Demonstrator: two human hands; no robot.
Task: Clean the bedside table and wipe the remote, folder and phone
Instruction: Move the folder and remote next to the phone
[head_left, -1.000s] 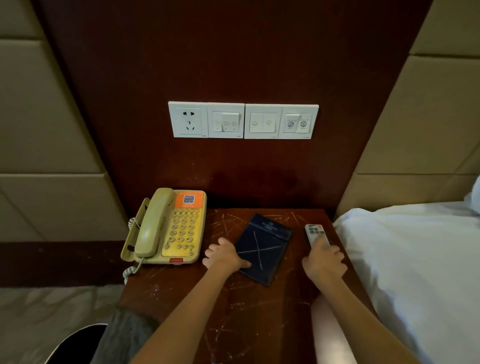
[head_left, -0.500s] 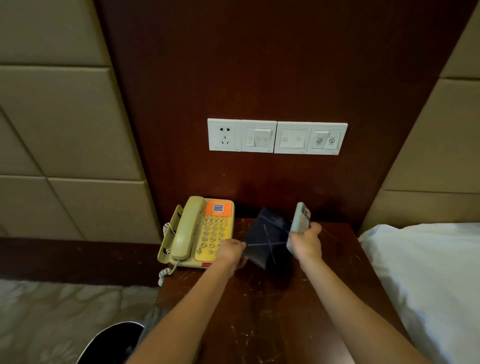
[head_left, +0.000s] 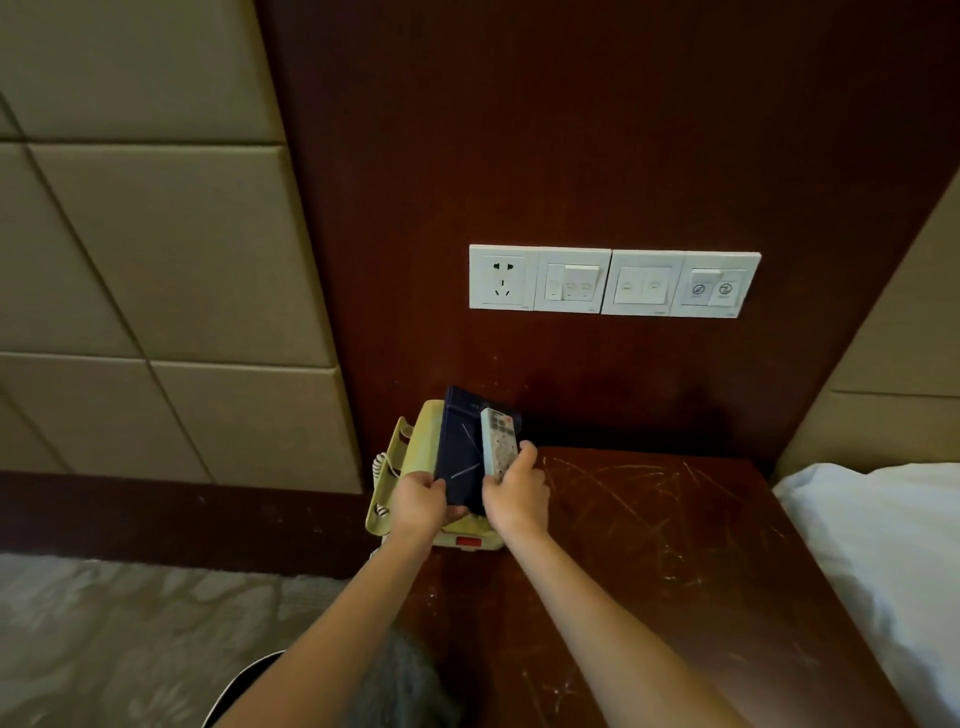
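Left hand (head_left: 418, 501): fingers curled round the lower end of the folder (head_left: 460, 452), thumb pinching its face; folder lifted and tilted up from those fingers.
Right hand (head_left: 517, 493): fingers wrapped round the lower half of the remote (head_left: 498, 441); remote rising from the fingertips, against or just beside the folder, cannot tell which.
Phone (head_left: 410, 447): directly beneath both sets of fingers, handset showing beyond the left knuckles.
Risk, drop: likely fall of folder or remote onto the phone if either grip loosens, both held only by their lower ends.
Risk, handset: possible knock off the cradle on a careless lowering; coiled cord (head_left: 382, 467) hanging just outside the left fingers.
Risk, wiping: no cloth visible; both hands full, so nothing free to wipe with.
Surface: dark wooden table (head_left: 649, 525), pale scratch-like marks right of the right fingers.
Room: white bedding (head_left: 883, 561) well to the right of the right fingers; socket-and-switch panel (head_left: 613, 283) above the fingertips; padded beige wall panels (head_left: 156, 249) and carpet (head_left: 104, 634) left of the left fingers.
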